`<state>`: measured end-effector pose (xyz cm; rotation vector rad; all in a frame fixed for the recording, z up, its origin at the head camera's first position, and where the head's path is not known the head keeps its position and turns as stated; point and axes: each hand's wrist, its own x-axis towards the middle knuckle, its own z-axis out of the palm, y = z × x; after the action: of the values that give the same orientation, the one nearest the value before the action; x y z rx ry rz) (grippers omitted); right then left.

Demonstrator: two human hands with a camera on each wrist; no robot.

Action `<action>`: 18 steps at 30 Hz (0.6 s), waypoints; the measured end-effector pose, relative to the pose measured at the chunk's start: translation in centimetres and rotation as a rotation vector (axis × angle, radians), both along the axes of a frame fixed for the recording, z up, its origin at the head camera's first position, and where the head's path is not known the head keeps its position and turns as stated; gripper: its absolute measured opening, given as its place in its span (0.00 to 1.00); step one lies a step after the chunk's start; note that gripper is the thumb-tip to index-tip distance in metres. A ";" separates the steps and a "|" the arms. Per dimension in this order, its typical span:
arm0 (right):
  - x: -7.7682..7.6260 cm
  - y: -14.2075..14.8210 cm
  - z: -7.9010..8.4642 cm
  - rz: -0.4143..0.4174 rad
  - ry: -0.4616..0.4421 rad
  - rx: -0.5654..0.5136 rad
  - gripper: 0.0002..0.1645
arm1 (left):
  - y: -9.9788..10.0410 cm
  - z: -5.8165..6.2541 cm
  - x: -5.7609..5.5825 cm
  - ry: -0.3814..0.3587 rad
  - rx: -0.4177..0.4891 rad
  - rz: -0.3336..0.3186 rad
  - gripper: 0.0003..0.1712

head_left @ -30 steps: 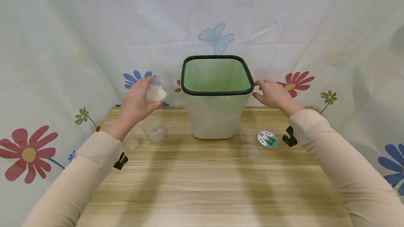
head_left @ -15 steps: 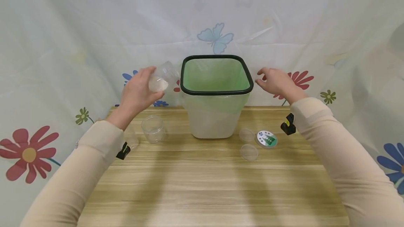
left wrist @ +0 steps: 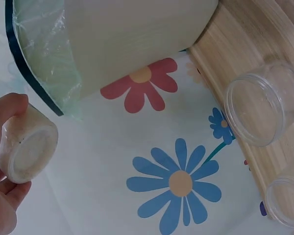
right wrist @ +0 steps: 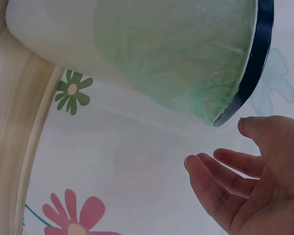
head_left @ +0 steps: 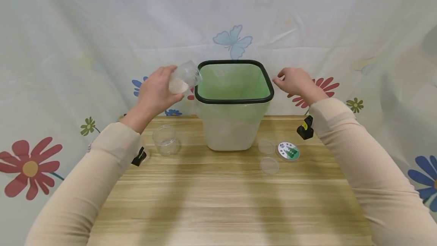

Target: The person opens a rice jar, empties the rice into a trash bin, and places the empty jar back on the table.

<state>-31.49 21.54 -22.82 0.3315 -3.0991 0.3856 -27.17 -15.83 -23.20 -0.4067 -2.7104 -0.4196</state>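
Note:
In the head view my left hand (head_left: pixel 155 92) grips a clear plastic jar (head_left: pixel 187 76) with white contents (head_left: pixel 178 85) settled in its lower end. The jar is tilted, its mouth towards the left rim of a trash bin (head_left: pixel 231 134). Its base (left wrist: pixel 33 149) faces the left wrist camera. A green bag (head_left: pixel 235 81) lines the bin, under a black rim ring (head_left: pixel 235 101). My right hand (head_left: pixel 294 82) hovers by the bin's right rim. In the right wrist view its loosely bent fingers (right wrist: pixel 206 188) hold nothing and stay apart from the ring.
A lidless clear jar (head_left: pixel 166 141) stands on the wooden table (head_left: pixel 218 200) left of the bin. Another jar (left wrist: pixel 286 200) is partly cut off in the left wrist view. Right of the bin lie two clear discs (head_left: pixel 269 165) and a printed green-and-white lid (head_left: pixel 288 151).
My left hand has moved up and right, bringing the tilted jar to the bin's left rim. My right hand has risen a little from beside the right rim.

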 end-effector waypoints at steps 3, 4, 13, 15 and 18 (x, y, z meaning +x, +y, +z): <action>0.2 -0.3 0.3 -0.007 -0.044 -0.029 0.30 | 0.4 0.3 0.1 -0.007 -0.008 -0.010 0.43; 0.2 -0.4 0.3 -0.009 -0.058 -0.040 0.31 | 0.5 0.4 0.0 -0.011 -0.013 -0.012 0.43; 0.5 -1.6 0.7 -0.032 -0.192 -0.153 0.33 | 1.1 1.1 -0.2 -0.040 -0.045 -0.012 0.45; 0.5 -1.8 0.7 -0.039 -0.214 -0.173 0.34 | 1.2 1.2 -0.3 -0.039 -0.050 -0.014 0.44; 0.4 -2.1 0.7 -0.046 -0.233 -0.212 0.33 | 1.4 1.4 -0.3 -0.028 -0.058 -0.021 0.44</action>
<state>-31.06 19.48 -22.08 0.2268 -3.2375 0.7991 -27.52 -14.47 -21.78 -0.4483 -2.7529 -0.3554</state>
